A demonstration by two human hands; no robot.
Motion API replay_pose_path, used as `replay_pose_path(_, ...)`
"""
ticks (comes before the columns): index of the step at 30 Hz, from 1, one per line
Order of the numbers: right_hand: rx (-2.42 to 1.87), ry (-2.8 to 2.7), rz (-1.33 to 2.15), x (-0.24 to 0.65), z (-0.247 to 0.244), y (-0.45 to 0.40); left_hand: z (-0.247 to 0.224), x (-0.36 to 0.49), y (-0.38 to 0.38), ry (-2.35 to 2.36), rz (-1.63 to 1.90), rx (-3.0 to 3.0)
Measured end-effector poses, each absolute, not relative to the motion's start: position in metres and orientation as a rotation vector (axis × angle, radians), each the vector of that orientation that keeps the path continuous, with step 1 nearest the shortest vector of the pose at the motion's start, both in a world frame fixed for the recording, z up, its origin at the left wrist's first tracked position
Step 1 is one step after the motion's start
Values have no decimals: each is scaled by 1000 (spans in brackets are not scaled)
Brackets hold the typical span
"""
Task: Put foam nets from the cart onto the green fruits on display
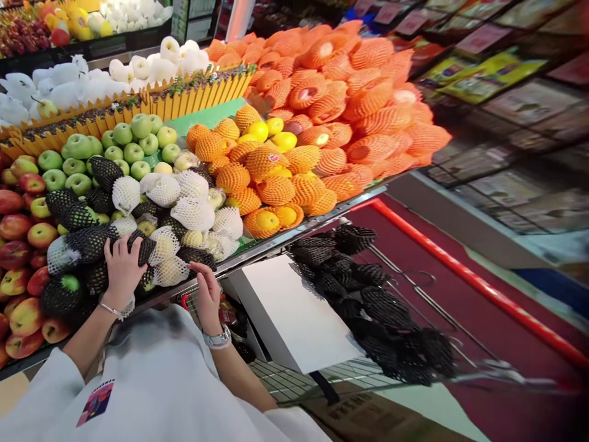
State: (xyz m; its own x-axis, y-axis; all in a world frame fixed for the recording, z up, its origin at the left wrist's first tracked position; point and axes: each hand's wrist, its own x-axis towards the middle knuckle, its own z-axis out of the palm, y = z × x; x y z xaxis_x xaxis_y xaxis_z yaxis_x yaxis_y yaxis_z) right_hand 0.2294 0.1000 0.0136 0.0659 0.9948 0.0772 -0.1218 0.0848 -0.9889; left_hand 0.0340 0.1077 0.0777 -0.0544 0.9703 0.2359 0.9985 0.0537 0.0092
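My left hand [123,270] rests on fruit in black foam nets [89,242], its fingers curled over a black-netted piece [143,245]. Near the display's front edge is my right hand [208,294], fingers stretched out and slightly bent, close to a white-netted fruit [170,270] and a black-netted one [197,256]. It holds nothing that I can see. More white-netted fruit [193,212] lies just behind. Red apples [27,316] are piled left of my left hand, green apples [78,184] behind it.
Orange-netted fruit [276,162] and a large red-orange netted pile [368,104] fill the display's right part. Beyond its metal edge [294,230] stand a white board [294,313], a heap of black nets [386,301] and a red rail [478,279]. Packaged goods [492,73] hang at the right.
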Motion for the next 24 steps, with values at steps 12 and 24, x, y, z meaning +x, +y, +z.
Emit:
replay_pose_path(12, -1899, -899, 257, 413, -99, 105, 61, 40, 106, -2019, -202, -2190)
replay_pose_path(24, -2256, -861, 429, 557, -106, 176, 58, 49, 90, -1990, -596, -2252)
